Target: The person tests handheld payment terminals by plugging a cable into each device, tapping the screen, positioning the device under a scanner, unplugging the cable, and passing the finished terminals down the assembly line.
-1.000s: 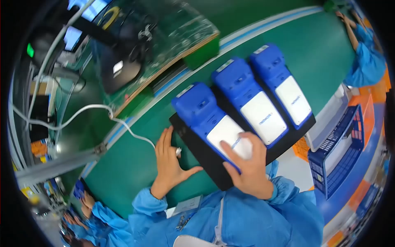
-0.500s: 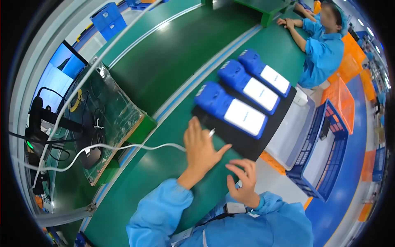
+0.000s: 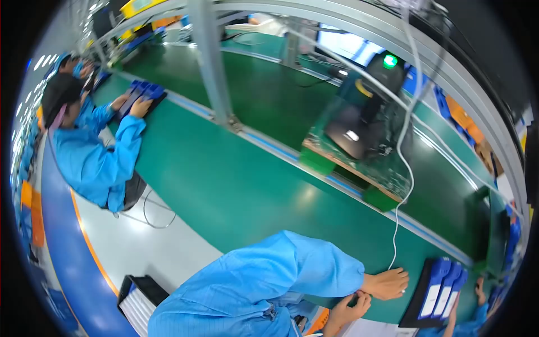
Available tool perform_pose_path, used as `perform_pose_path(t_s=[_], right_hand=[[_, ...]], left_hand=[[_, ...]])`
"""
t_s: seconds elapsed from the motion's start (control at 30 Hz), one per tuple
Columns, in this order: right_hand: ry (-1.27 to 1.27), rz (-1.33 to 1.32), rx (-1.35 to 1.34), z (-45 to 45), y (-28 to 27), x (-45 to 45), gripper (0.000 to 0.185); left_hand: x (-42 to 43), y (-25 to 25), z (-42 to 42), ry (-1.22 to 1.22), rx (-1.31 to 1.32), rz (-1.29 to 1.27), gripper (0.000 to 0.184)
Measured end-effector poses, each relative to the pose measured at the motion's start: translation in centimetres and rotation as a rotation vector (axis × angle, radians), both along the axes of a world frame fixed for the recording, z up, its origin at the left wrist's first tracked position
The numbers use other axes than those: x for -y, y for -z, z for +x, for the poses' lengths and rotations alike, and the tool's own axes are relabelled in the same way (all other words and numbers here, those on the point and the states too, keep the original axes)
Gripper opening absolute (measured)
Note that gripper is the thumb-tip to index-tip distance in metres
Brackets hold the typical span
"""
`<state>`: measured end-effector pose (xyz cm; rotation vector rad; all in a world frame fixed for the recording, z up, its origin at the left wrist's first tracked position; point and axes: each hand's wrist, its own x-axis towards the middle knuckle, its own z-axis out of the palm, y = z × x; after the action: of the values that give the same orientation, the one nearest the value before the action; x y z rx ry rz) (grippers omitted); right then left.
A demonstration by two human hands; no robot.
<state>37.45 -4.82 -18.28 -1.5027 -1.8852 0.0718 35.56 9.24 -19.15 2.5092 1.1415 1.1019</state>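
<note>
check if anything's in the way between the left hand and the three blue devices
Nothing visible: only bare green table and the edge of the black mat lie between the left hand and the blue devices. The white cable runs beside that gap, not across it.

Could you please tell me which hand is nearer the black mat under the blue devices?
Left. The left hand is beside the black mat, a gap between them; the right hand is farther off, by the left cuff.
</note>
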Motion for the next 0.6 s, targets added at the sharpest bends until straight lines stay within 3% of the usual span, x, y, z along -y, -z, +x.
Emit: perform_pose_path(t_s=[0.03, 0.1, 0.17, 0.27, 0.43, 0.6], right_hand=[[-0.038, 0.006, 0.003, -0.2, -0.5, -0.1, 0.019], [-0.182, -0.396, -0.644, -1.4, -2.9, 0.4, 0.012], [-0.456, -0.042, -0.588, -2.2, -9.0, 2.9, 0.035], [-0.876, 0.283, -0.529, -4.4, -14.7, 5.4, 0.035], [-1.317, 0.313, -0.474, -9.5, -16.9, 7.8, 0.035], [-1.567, 0.288, -0.522, -12.3, -16.9, 9.1, 0.034]], left_hand=[[1.1, 0.3, -1.8, 0.047, -0.012, 0.010, 0.031], [3.0, 0.7, -5.6, -0.006, 0.013, 0.087, 0.025], [5.2, 1.3, -9.4, -0.023, 0.009, 0.137, 0.025], [7.9, 1.7, -14.1, -0.067, 0.004, 0.164, 0.026], [10.5, 1.7, -17.9, -0.135, -0.028, 0.110, 0.024], [10.9, 2.0, -19.2, -0.163, -0.107, 0.072, 0.023]])
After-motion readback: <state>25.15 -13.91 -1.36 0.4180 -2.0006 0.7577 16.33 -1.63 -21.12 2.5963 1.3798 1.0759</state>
